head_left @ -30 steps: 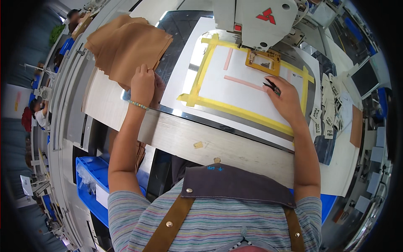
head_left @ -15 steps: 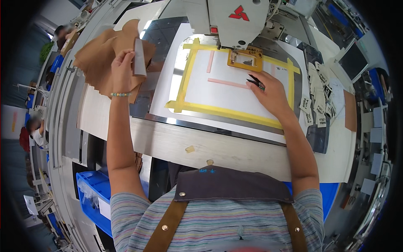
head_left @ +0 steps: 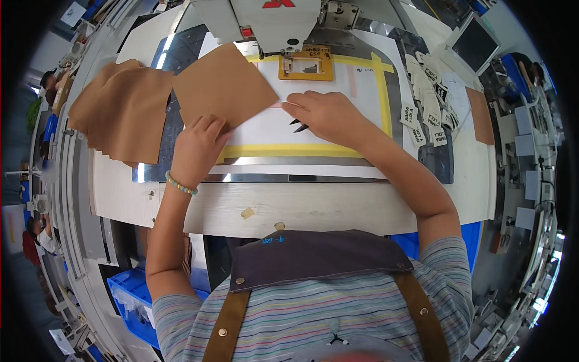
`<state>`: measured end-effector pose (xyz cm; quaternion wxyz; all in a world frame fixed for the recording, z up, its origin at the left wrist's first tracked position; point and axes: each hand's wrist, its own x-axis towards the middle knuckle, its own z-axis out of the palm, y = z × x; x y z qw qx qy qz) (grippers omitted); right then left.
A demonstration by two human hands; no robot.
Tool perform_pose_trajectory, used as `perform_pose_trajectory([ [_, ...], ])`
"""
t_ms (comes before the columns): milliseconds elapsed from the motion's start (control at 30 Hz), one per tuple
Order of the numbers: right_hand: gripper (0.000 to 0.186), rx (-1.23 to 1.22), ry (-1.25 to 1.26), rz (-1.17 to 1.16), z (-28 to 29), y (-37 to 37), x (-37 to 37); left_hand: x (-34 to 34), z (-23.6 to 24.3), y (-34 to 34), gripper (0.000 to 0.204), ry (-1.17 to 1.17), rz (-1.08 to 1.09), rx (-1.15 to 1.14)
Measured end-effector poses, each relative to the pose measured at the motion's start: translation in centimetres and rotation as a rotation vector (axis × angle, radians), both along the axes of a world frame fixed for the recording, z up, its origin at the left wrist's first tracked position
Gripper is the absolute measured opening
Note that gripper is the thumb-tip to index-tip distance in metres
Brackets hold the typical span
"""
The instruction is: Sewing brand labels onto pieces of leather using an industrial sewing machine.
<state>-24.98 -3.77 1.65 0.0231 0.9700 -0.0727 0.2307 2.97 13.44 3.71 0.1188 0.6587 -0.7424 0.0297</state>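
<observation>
"In the head view, where's the brown sheet (head_left: 226, 84)?"

"Over the yellow tape frame (head_left: 301, 150)'s left side, its near corner grasped by the left hand (head_left: 202, 145)."

"Right hand (head_left: 329, 117)?"

"Curled around black snips (head_left: 300, 127), beside the sheet's right corner; white paper (head_left: 362, 111) shows rightward."

"Writing?"

"Dark lettering on white labels (head_left: 431, 108), right."

At twelve o'clock, the top edge crops the sewing machine (head_left: 283, 27). A brown sheet (head_left: 223, 84) hides most of the nine-o'clock side of the yellow tape (head_left: 301, 151). The right hand (head_left: 325, 117) covers all but the tips of dark snips (head_left: 301, 128). At nine o'clock, a distant person (head_left: 46, 240) is blurred.
</observation>
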Motion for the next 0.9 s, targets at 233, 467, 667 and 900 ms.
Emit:
perform_pose_trajectory([
  [233, 0.025, -0.189, 0.051, 0.012, -2.0, 0.1, 5.2, -2.2, -1.5, 1.8, 0.036, -0.256, -0.036, -0.134],
  [467, 0.013, -0.221, -0.082, -0.02, -1.6, 0.0, 5.0, -1.1, -2.7, 0.4, 0.04, -0.224, 0.098, -0.028],
  [667, 0.013, -0.242, 0.024, -0.19, -0.4, 0.1, 1.1, -2.4, -3.7, -3.3, 0.043, -0.081, -0.078, -0.094],
  [900, 0.014, -0.193, 0.236, -0.401, 0.5, -0.1, -4.0, -4.9, -3.2, -7.2, 0.056, 0.014, -0.224, -0.007],
])
